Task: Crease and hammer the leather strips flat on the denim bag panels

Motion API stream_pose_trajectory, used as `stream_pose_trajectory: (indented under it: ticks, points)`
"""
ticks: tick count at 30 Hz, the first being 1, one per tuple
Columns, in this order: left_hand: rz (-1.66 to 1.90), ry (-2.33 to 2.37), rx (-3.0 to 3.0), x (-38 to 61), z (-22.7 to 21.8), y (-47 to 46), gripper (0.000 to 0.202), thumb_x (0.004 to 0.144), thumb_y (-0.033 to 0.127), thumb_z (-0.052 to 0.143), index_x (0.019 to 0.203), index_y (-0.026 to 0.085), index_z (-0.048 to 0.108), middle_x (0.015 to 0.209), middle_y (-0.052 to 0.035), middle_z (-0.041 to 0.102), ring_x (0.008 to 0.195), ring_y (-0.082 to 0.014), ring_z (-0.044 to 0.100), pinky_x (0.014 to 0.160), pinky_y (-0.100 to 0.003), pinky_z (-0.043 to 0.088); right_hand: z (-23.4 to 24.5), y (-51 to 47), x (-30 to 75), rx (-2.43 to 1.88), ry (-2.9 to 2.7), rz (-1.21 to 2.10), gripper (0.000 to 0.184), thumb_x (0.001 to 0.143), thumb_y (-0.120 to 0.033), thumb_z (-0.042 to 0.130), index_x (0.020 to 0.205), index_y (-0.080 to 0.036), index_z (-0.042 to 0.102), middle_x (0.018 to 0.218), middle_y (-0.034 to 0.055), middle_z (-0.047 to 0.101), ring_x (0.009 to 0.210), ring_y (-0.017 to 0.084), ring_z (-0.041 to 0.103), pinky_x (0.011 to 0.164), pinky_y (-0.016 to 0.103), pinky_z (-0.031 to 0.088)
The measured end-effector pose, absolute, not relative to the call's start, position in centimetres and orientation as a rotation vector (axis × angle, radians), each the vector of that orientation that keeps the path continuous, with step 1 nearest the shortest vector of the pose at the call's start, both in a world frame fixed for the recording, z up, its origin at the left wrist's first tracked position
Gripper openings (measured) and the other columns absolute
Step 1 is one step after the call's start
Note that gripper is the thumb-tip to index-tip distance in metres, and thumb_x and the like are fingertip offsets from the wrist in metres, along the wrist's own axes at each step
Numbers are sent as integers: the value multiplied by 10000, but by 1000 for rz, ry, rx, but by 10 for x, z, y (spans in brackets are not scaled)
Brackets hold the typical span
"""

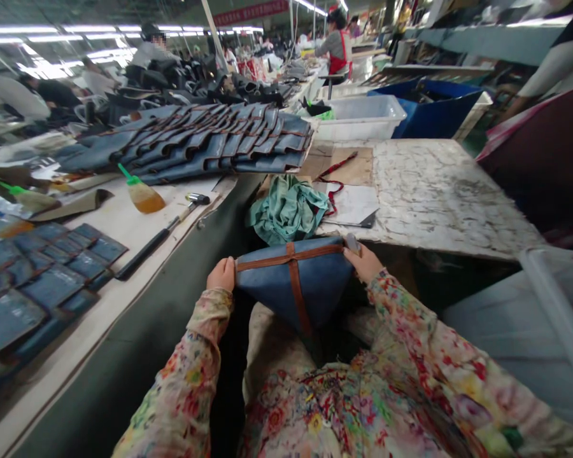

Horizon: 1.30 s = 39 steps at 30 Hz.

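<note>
At the left, flat blue pieces point(52, 280) lay on the left counter point(100, 213), with a black-handled hammer point(165, 232) lying just to their right, near the counter's edge. Right of the hammer, the left hand point(221, 275) had its fingers closed on the left end of a blue panel point(315, 280). The panel was held between the two hands, above the lap, its long axis running left to right along a brown band point(265, 260) near its far edge; a second brown strip point(298, 292) crossed that band and ran toward the near side, where the panel narrowed. Neither hand was nearer, since both touched it. A crumpled green cloth point(289, 210) lay just beyond. The right hand point(364, 262) gripped the panel's far right corner, a small grey thing point(352, 243) showing at its fingers, too unclear to name. Farther right stretched the worn right counter point(434, 184).
</note>
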<state>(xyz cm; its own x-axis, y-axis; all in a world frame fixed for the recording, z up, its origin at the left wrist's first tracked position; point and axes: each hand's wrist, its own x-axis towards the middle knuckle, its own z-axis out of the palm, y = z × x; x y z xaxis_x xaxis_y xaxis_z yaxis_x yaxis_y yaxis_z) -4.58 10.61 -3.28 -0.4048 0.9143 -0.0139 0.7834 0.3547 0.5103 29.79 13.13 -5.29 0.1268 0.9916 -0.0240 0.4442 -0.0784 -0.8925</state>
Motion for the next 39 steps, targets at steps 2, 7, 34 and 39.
stream_pose_trajectory:
  ticks: [2, 7, 34, 39]
  points:
    - [592, 2355, 1464, -57, -34, 109, 324, 841, 346, 319, 827, 178, 596, 829, -50, 621, 787, -181, 546, 688, -233, 387, -53, 132, 284, -1608, -1421, 927, 486, 725, -420, 513, 1109, -123, 535, 833, 65, 627, 748, 195, 579, 697, 331, 476]
    - [563, 2365, 1440, -68, -35, 108, 331, 855, 344, 307, 855, 177, 593, 887, -62, 622, 827, -190, 546, 701, -242, 386, -52, 119, 271, -1567, -1390, 952, 507, 719, -425, 526, 1150, -158, 515, 848, 42, 624, 731, 185, 579, 649, 311, 486]
    - [627, 2343, 1963, -85, 24, 132, 282, 820, 259, 388, 1054, 208, 536, 1061, -51, 555, 1019, -186, 481, 920, -295, 340, -59, 113, 330, -1671, -1183, 1116, 680, 639, -511, 568, 1206, -149, 468, 980, 75, 615, 848, 216, 594, 584, 231, 501]
    - [508, 2728, 1628, -163, 57, 142, 302, 758, 281, 413, 951, 101, 560, 1050, -184, 517, 1049, -337, 430, 889, -477, 324, -64, 115, 330, -1571, -1236, 1050, 594, 641, -464, 568, 1159, -176, 527, 1008, 51, 623, 931, 217, 577, 724, 252, 500]
